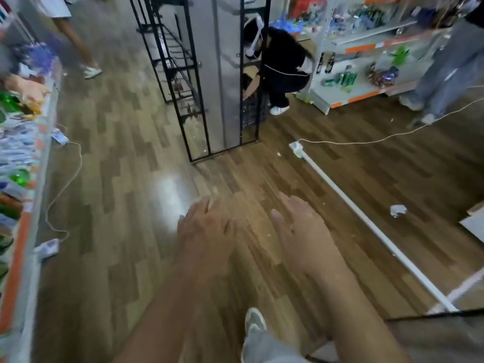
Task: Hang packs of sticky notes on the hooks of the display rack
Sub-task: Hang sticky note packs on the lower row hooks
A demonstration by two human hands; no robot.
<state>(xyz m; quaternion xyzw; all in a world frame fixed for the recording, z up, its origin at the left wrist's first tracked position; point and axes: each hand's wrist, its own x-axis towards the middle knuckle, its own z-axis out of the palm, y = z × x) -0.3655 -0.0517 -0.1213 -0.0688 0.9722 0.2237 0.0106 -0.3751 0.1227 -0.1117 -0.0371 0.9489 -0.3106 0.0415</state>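
My left hand (205, 231) and my right hand (301, 231) are stretched out in front of me over the wooden floor, side by side, fingers straight and holding nothing. Both are blurred by motion. A tall black wire display rack (199, 82) with hooks stands on the floor ahead, well beyond my hands. No pack of sticky notes shows in either hand or near them.
A stocked shelf (28, 158) runs along the left edge. A white rail (366, 221) and cord lie on the floor at right, with a crumpled paper (398, 210). A person (282, 66) crouches behind the rack by a black crate; two others stand farther back.
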